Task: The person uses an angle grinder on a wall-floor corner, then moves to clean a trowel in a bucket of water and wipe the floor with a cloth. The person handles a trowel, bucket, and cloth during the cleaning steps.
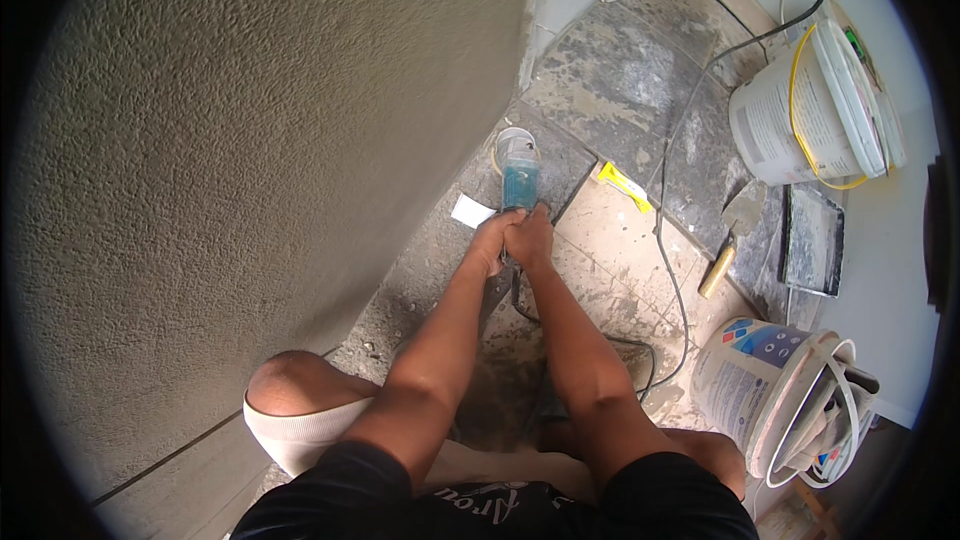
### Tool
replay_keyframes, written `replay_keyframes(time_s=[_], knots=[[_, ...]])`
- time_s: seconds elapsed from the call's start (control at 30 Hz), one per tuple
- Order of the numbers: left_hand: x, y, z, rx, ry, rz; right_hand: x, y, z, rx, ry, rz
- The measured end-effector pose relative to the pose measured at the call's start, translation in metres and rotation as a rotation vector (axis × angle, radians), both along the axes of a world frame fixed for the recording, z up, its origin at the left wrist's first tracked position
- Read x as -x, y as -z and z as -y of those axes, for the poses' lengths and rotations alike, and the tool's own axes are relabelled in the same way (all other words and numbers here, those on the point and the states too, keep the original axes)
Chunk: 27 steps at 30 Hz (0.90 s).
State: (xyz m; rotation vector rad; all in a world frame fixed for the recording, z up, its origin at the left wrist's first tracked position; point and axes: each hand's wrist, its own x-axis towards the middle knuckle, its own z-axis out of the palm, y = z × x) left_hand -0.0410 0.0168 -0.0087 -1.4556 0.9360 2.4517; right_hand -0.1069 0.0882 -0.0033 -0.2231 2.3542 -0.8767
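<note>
My left hand [490,242] and my right hand [531,238] are close together, both wrapped round the rear of a teal angle grinder [521,185]. The tool points away from me, low over the dusty floor beside the textured grey wall [300,110]. At its far end a pale round guard or disc [517,144] shows; I cannot tell whether it touches the floor or is spinning. A black cord leaves the tool below my hands. Just left of the grinder lies a white flat piece [471,211], perhaps tile or card.
A yellow packet [625,187] lies on a beige tile [615,240]. The black cable [662,210] snakes across the floor on the right. Beyond it are a wooden-handled trowel [719,269], a dark tray [812,242], a white lidded bucket [785,120] and a filled bucket [745,375].
</note>
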Motion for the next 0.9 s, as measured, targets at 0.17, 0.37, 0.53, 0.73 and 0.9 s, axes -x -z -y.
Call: replay_keyframes(time_s=[0.17, 0.37, 0.53, 0.73, 0.9], knots=[[0.000, 0.000, -0.001, -0.026, -0.013, -0.061, 0.000, 0.003, -0.001, 0.013, 0.021, 0.000], [-0.019, 0.039, -0.004, -0.006, -0.106, -0.178, -0.015, -0.006, 0.001, 0.045, -0.017, -0.040], [-0.019, 0.033, -0.009, -0.002, -0.077, -0.117, -0.020, -0.009, -0.007, 0.061, 0.009, -0.104], [-0.022, 0.020, -0.013, -0.025, 0.001, -0.261, -0.025, -0.034, -0.010, -0.029, 0.059, -0.093], [-0.015, 0.019, -0.007, -0.033, 0.083, -0.121, -0.022, -0.027, -0.009, -0.068, 0.065, -0.102]])
